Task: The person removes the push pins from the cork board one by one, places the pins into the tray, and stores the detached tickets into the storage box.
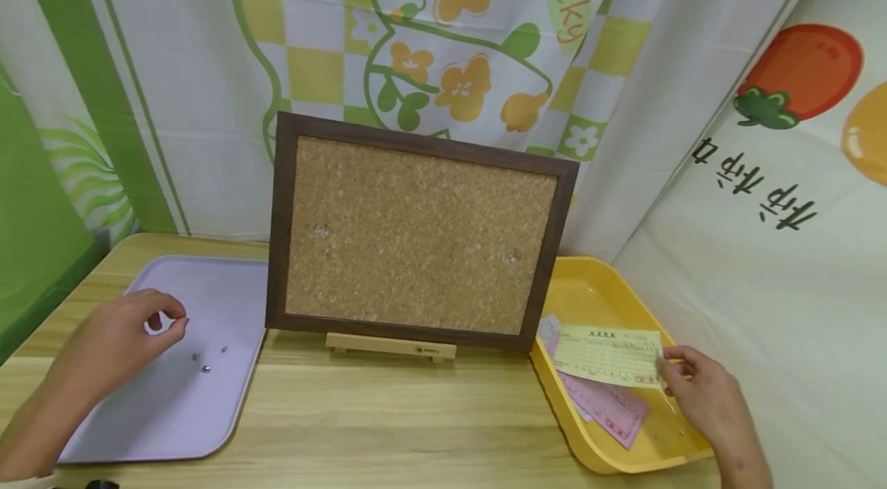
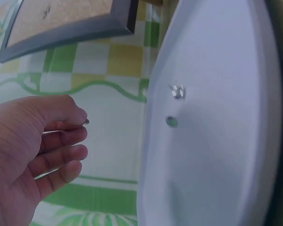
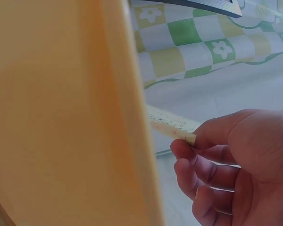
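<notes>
Over the lilac tray (image 1: 148, 396), my left hand (image 1: 118, 339) pinches a tiny silver thumbtack (image 2: 86, 121) between thumb and forefinger. Several more small silver tacks (image 1: 205, 369) lie on the tray to the right of that hand. My right hand (image 1: 707, 389) holds a yellow printed slip (image 1: 606, 356) by its right edge, above the yellow bin (image 1: 603, 454). Beneath it in the bin lie pink slips (image 1: 610, 404), partly covered. A cork board (image 1: 423, 235) in a dark brown frame leans upright between tray and bin, with two small pale marks on its cork.
A light wooden stand (image 1: 391, 346) supports the board on the wood-grain table (image 1: 388, 412). Behind it hangs a patterned curtain (image 1: 319, 50), and a white printed cloth (image 1: 783, 273) covers the right side. A black object (image 1: 102, 484) shows at the bottom left edge.
</notes>
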Motion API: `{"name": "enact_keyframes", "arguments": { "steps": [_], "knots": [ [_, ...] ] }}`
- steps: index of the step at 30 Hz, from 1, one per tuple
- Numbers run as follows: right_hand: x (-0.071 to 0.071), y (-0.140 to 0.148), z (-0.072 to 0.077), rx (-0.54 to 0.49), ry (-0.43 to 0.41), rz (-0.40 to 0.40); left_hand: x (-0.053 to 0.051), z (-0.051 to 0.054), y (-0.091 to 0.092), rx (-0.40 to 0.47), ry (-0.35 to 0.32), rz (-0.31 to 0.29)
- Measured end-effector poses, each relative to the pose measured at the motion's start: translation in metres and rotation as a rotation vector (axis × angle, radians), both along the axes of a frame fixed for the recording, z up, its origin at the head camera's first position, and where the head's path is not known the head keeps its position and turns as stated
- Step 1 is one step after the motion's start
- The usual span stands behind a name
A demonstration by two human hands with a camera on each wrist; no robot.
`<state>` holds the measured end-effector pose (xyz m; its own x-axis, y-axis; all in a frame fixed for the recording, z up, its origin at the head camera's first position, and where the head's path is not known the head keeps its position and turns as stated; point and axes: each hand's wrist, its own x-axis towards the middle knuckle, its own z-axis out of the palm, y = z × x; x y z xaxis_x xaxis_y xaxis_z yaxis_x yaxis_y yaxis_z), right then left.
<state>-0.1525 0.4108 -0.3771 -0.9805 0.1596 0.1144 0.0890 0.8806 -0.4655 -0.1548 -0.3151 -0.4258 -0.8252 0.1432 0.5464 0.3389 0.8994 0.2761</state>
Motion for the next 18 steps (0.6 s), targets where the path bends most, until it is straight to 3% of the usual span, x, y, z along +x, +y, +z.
{"name": "enact_keyframes", "arguments": {
  "steps": [4, 10, 18],
  "knots": [
    [-0.001, 0.0, -0.001, 0.002, -0.025, -0.004, 0.002, -0.006, -0.009, -0.011, -0.076, 0.009],
    [-0.002, -0.003, -0.002, -0.009, -0.054, -0.004, 0.004, -0.012, -0.015, -0.013, -0.118, 0.018],
    [0.003, -0.004, -0.005, 0.021, 0.027, 0.024, 0.005, -0.016, -0.019, -0.012, -0.184, 0.046]
  ]
}}
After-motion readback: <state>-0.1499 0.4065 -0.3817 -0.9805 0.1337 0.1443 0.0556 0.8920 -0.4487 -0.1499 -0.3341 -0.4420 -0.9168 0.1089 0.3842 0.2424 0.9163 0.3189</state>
